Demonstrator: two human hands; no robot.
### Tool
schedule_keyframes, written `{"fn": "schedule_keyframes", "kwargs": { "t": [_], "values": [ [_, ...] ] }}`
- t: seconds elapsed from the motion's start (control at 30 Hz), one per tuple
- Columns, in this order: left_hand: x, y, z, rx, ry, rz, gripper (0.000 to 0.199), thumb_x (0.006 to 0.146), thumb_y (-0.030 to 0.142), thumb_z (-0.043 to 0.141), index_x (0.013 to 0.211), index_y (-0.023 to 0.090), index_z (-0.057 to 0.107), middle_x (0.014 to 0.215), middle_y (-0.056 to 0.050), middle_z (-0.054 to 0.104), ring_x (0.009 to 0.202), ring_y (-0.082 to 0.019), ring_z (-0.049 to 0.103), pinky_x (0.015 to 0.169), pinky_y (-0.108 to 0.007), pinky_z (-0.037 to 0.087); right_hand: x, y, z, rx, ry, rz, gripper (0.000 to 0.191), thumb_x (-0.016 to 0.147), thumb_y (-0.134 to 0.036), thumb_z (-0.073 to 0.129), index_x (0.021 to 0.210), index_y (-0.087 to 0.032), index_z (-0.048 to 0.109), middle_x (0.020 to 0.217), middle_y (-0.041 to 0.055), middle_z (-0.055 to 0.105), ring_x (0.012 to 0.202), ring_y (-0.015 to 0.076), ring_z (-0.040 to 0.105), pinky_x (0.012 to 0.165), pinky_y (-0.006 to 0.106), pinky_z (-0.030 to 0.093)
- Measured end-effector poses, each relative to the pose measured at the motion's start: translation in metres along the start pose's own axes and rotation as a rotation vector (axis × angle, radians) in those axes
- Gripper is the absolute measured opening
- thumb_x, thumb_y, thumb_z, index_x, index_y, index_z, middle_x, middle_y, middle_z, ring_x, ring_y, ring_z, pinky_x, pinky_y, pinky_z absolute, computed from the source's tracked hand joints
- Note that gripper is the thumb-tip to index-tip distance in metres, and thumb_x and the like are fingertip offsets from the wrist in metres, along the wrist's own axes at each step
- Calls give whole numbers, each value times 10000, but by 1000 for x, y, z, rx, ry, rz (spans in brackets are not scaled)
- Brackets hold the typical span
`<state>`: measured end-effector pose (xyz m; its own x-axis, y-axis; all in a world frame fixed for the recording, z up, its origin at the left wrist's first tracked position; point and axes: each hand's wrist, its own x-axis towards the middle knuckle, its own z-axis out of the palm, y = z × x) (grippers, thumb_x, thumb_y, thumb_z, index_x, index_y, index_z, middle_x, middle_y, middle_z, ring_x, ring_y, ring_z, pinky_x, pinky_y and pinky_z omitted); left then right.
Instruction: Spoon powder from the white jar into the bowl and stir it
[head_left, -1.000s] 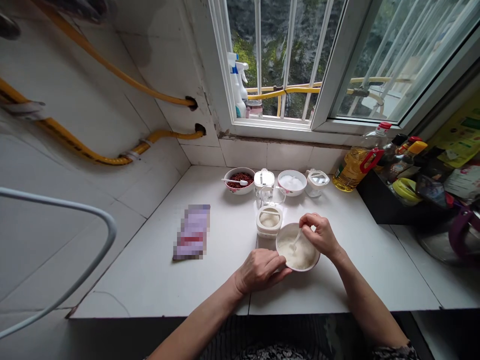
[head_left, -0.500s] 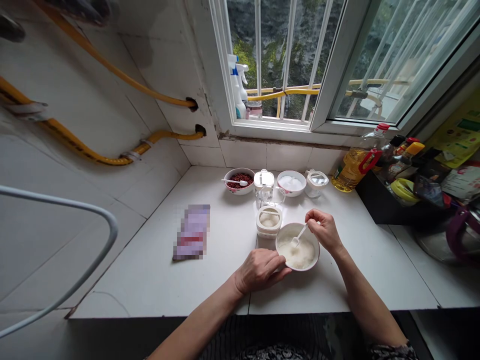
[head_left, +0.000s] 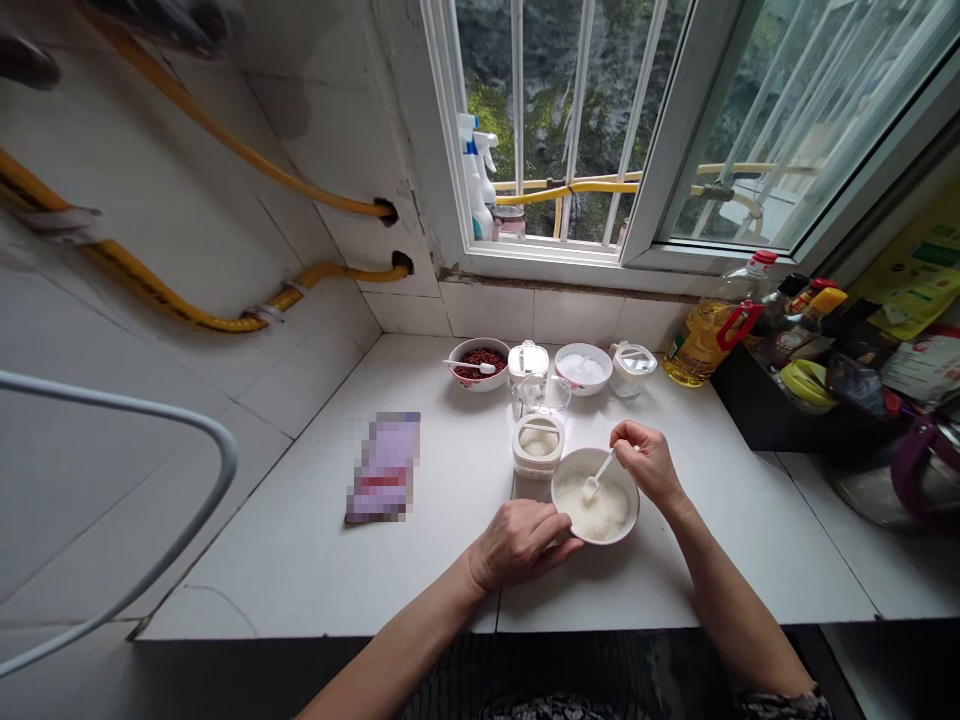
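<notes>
My left hand [head_left: 529, 540] grips the near left rim of a white bowl [head_left: 634, 520], thumb and fingers closed on its edge. Inside the bowl lies a pale, grainy white substance [head_left: 604, 515]. My right hand [head_left: 646, 462] pinches the handle of a small white spoon [head_left: 592, 487], whose tip rests at the surface of the grains. Just beyond the bowl stands a square canister [head_left: 537, 462] with pale contents and its clear lid [head_left: 553, 393] flipped up.
Along the back are a bowl of dark red pieces [head_left: 481, 366] with a spoon, a closed canister [head_left: 528, 360], a bowl of white powder [head_left: 583, 369] and a glass jar [head_left: 634, 366]. An oil bottle [head_left: 697, 340] and black rack [head_left: 757, 415] stand right; a blurred purple packet [head_left: 384, 468] lies left.
Almost nothing differs. Both hands, the bowl and the spoon keep their places; the whole view has shifted very slightly.
</notes>
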<state>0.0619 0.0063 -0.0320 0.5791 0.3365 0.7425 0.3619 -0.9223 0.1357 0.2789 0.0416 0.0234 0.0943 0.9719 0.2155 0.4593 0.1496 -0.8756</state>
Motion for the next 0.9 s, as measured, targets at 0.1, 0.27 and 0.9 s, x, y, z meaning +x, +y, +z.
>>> {"fn": "schedule_keyframes", "kwargs": {
  "t": [0.1, 0.27, 0.9],
  "values": [
    [0, 0, 0, 3, -2, -2, 235, 983, 299, 470, 803, 173, 554, 576, 19, 560, 474, -106, 499, 475, -255, 334, 1, -1, 1, 123, -9, 80, 111, 600, -246, 475, 543, -198, 557, 444, -48, 443, 444, 107, 379, 461, 244, 297],
    [-2, 0, 2, -5, 4, 0, 215, 979, 295, 482, 817, 170, 551, 585, 19, 563, 476, -109, 503, 472, -258, 332, 6, 1, 0, 376, 6, 221, 93, 574, -249, 520, 542, -188, 582, 402, -59, 433, 417, 95, 380, 462, 243, 310],
    [-1, 0, 2, 0, 4, -6, 220, 971, 298, 487, 800, 174, 551, 576, 21, 554, 470, -108, 494, 465, -252, 328, -6, -5, 15, -163, -25, -698, 170, 883, -106, 536, 906, -221, 658, 808, 52, 741, 761, 198, 666, 809, 394, 523]
  ]
}}
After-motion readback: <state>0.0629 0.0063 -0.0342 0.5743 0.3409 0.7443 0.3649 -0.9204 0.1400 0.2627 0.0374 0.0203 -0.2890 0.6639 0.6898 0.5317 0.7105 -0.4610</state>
